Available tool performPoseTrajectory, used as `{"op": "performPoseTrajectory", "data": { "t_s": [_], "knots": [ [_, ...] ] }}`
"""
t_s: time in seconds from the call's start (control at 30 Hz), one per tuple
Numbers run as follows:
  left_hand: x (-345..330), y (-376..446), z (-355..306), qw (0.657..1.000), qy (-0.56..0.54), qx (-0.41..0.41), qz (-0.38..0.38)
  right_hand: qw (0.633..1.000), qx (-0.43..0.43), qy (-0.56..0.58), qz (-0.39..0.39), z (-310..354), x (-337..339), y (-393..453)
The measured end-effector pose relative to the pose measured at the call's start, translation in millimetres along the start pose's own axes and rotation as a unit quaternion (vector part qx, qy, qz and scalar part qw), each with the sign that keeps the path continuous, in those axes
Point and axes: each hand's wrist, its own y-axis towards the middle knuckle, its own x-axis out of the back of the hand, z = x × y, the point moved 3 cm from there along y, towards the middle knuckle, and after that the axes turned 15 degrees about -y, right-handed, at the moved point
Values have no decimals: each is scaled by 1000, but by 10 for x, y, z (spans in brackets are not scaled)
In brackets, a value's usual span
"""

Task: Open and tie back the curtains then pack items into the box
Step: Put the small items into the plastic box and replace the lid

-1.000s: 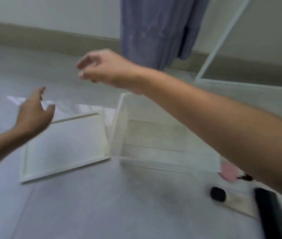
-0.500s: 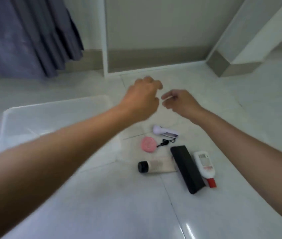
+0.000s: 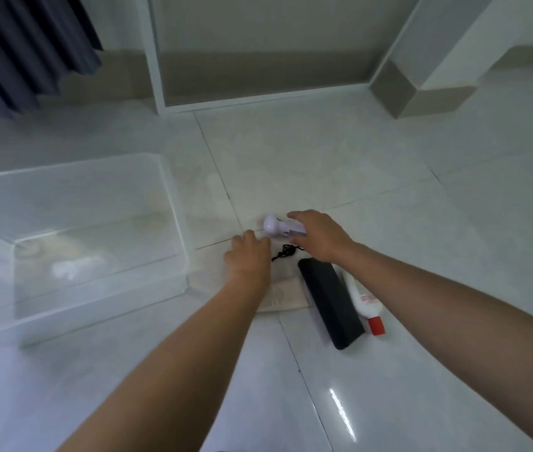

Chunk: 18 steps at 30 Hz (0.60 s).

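left hand (image 3: 248, 257): lowered, fingers curled | right hand (image 3: 319, 238): reaching, grip unclear

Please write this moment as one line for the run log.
phase: packing | right hand: on small white device, grip unclear | left hand: beside it, reaching down | clear box: open, left of items

- Small device (image 3: 279, 229), between the two hands: pale lilac-white, plain.
- Cord (image 3: 285, 251), between the hands: black.
- Flat case (image 3: 328, 301), under the right forearm: solid matt black.
- Bottle (image 3: 364, 301), beside the case on the right-hand side: white with red print and a red cap.
- Pouch (image 3: 286, 296), under the left wrist: off-white, faint grey lettering.
- Box (image 3: 72, 243), left of the left hand: clear, colourless plastic.
- Floor (image 3: 421, 223): glossy white tiles, thin grey joints.
- Curtain (image 3: 20, 50), far beyond the left hand: dark blue-grey, pleated.
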Motion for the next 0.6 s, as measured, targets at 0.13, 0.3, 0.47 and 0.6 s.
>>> {"op": "performPoseTrajectory", "data": {
  "t_s": [0.13, 0.3, 0.47, 0.6],
  "knots": [
    [57, -7, 47, 999, -22, -15, -20, 998, 5, -68, 8, 42, -67, 115],
    [500, -221, -45, 994, -70, -66, -43, 998, -18, -59, -10, 114, 69, 161],
    [1534, -703, 84, 961, -147, -126, -196, 977, 43, 73, -194, 809, 789, -29],
    [2084, -988, 757, 935, -194, -50, -294, 945, 96, 186, -251, 1554, 1334, -308]
  ]
}}
